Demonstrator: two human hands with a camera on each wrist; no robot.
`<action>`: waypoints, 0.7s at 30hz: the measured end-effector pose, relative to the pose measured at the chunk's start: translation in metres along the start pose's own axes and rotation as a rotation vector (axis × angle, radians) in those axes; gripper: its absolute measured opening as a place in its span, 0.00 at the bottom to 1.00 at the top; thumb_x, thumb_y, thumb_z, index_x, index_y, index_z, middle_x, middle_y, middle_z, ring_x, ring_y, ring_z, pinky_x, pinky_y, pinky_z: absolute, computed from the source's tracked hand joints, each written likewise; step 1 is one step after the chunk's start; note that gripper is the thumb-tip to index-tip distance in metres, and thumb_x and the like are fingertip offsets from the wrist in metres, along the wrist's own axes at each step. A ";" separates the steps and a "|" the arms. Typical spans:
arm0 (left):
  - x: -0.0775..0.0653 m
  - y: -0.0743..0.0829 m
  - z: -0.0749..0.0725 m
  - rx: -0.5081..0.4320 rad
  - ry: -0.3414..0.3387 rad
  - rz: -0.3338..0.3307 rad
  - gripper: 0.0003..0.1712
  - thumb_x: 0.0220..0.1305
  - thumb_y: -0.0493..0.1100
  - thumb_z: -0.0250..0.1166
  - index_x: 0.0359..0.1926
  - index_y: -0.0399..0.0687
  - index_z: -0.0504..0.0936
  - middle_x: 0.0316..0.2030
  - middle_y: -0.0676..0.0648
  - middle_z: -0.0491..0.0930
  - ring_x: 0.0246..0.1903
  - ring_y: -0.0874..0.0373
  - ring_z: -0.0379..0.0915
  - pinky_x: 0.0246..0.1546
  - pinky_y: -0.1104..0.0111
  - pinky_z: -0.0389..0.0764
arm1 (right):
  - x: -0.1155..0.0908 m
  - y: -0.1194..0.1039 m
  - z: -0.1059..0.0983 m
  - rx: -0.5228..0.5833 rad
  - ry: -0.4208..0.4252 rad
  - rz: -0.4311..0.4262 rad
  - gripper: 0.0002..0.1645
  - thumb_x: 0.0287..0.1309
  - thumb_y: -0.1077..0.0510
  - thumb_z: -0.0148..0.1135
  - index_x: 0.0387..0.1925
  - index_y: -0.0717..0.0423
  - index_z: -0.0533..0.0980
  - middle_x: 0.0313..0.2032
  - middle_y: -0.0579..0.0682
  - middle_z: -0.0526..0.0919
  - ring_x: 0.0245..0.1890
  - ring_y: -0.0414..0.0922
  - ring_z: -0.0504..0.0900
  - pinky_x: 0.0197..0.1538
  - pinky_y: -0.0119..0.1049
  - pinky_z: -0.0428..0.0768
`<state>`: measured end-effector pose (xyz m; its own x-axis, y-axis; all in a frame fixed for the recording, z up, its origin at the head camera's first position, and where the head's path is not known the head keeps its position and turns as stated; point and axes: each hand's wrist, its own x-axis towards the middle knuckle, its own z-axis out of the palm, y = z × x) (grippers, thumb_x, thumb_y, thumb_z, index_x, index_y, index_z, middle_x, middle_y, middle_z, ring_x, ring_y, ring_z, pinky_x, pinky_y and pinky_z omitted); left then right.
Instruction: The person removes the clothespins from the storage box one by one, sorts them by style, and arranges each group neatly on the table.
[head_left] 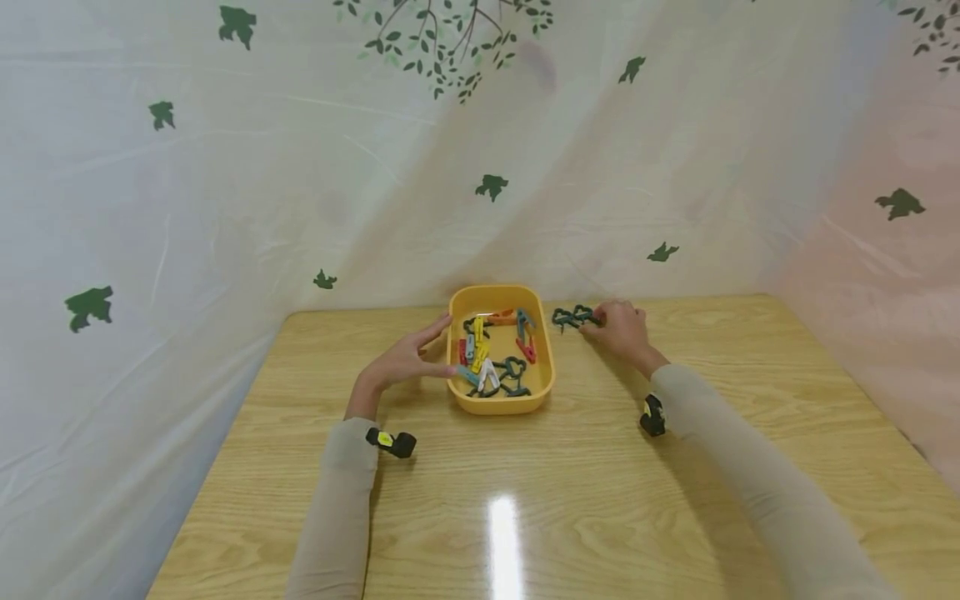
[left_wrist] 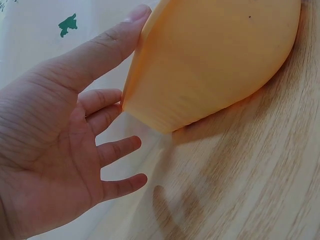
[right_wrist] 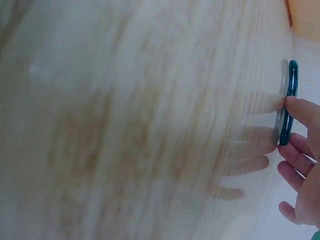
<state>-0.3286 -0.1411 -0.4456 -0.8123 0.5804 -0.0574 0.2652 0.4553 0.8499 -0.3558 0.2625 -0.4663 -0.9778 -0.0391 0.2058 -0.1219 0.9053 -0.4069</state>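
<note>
A yellow plastic tub (head_left: 546,379) stands on the wooden table, with clothes pegs and dark green clips inside. At its left side is my left hand (head_left: 401,360), its fingers spread and largely straight; in the left wrist view the thumb and fingertips touch the tub wall (left_wrist: 215,55). To the right of the tub, dark green clips (head_left: 562,318) lie in a row on the table. My right hand (head_left: 621,332) pinches the right end of the row. The right wrist view shows the thumb and fingers (right_wrist: 299,111) on a dark green clip (right_wrist: 293,75).
Inside the tub are yellow pegs (head_left: 479,357), a white peg (head_left: 489,375), red pegs (head_left: 527,350) and an orange peg (head_left: 502,317). The table (head_left: 450,500) ends at a pale curtain (head_left: 405,183) with green leaf shapes.
</note>
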 end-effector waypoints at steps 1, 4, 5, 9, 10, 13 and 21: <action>0.000 0.000 0.000 -0.003 0.001 0.003 0.57 0.50 0.54 0.72 0.73 0.66 0.45 0.74 0.61 0.38 0.73 0.52 0.36 0.68 0.46 0.52 | 0.000 0.000 0.000 -0.001 -0.004 0.000 0.24 0.51 0.47 0.68 0.40 0.64 0.79 0.40 0.60 0.81 0.45 0.57 0.74 0.51 0.57 0.61; -0.001 0.001 0.000 -0.008 0.006 0.004 0.57 0.49 0.55 0.72 0.73 0.66 0.46 0.74 0.60 0.39 0.73 0.52 0.37 0.68 0.47 0.52 | -0.001 -0.002 0.000 -0.009 -0.013 0.004 0.25 0.52 0.46 0.67 0.40 0.65 0.79 0.39 0.60 0.81 0.44 0.57 0.74 0.51 0.56 0.62; -0.001 0.001 0.000 -0.009 0.008 0.004 0.57 0.49 0.56 0.72 0.73 0.66 0.46 0.74 0.60 0.39 0.73 0.52 0.38 0.69 0.47 0.52 | -0.001 -0.003 0.000 -0.012 -0.015 0.005 0.25 0.52 0.46 0.67 0.40 0.65 0.79 0.39 0.60 0.81 0.43 0.57 0.74 0.51 0.56 0.62; -0.001 0.003 0.000 -0.006 0.012 0.001 0.58 0.48 0.58 0.73 0.73 0.64 0.46 0.74 0.58 0.40 0.73 0.52 0.38 0.68 0.47 0.52 | -0.004 -0.007 -0.002 -0.026 -0.019 0.007 0.25 0.51 0.45 0.67 0.38 0.64 0.79 0.37 0.60 0.82 0.41 0.57 0.75 0.50 0.57 0.62; -0.002 0.003 0.000 -0.005 0.012 -0.004 0.58 0.47 0.58 0.73 0.73 0.65 0.46 0.74 0.60 0.40 0.73 0.52 0.38 0.69 0.47 0.52 | -0.004 -0.009 -0.003 -0.029 -0.018 0.007 0.25 0.51 0.45 0.67 0.38 0.64 0.79 0.37 0.60 0.82 0.41 0.57 0.75 0.50 0.57 0.62; -0.002 0.003 0.000 -0.004 0.009 -0.007 0.58 0.48 0.57 0.73 0.73 0.64 0.46 0.74 0.61 0.39 0.73 0.52 0.38 0.69 0.47 0.52 | -0.006 -0.011 -0.003 -0.040 -0.025 0.008 0.26 0.51 0.45 0.67 0.38 0.64 0.79 0.37 0.60 0.82 0.41 0.57 0.75 0.51 0.57 0.62; -0.003 0.002 0.002 -0.008 0.011 -0.003 0.57 0.49 0.57 0.72 0.73 0.65 0.46 0.73 0.63 0.40 0.73 0.53 0.37 0.69 0.47 0.51 | -0.008 -0.008 0.000 -0.048 -0.025 0.011 0.26 0.51 0.43 0.68 0.39 0.63 0.79 0.36 0.59 0.82 0.41 0.56 0.75 0.53 0.59 0.62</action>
<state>-0.3252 -0.1407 -0.4450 -0.8190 0.5713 -0.0544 0.2586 0.4520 0.8537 -0.3471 0.2553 -0.4646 -0.9830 -0.0393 0.1792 -0.1036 0.9249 -0.3657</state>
